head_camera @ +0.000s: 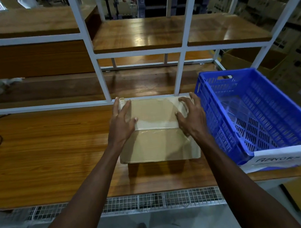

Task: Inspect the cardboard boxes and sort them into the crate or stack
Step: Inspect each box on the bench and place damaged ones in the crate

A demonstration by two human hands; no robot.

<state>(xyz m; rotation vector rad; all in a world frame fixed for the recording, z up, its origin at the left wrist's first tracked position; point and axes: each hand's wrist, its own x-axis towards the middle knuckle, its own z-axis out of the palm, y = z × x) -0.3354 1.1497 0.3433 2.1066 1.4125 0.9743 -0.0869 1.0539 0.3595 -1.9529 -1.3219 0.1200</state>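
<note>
Both my hands rest spread-fingered on the taped brown cardboard box point(157, 131): left hand point(122, 122), right hand point(190, 116). It sits mid-surface on the wooden workbench point(51, 146), just beside the blue slotted plastic crate point(255, 111) overhanging the right edge; bare wood lies leftward.

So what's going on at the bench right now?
A person has both hands on a taped cardboard box sitting on the wooden bench. The left hand lies on its left side, and the right hand on its right side, fingers spread. A blue crate stands just to the right of the box with no box in it. The box has not yet gone anywhere.
</note>
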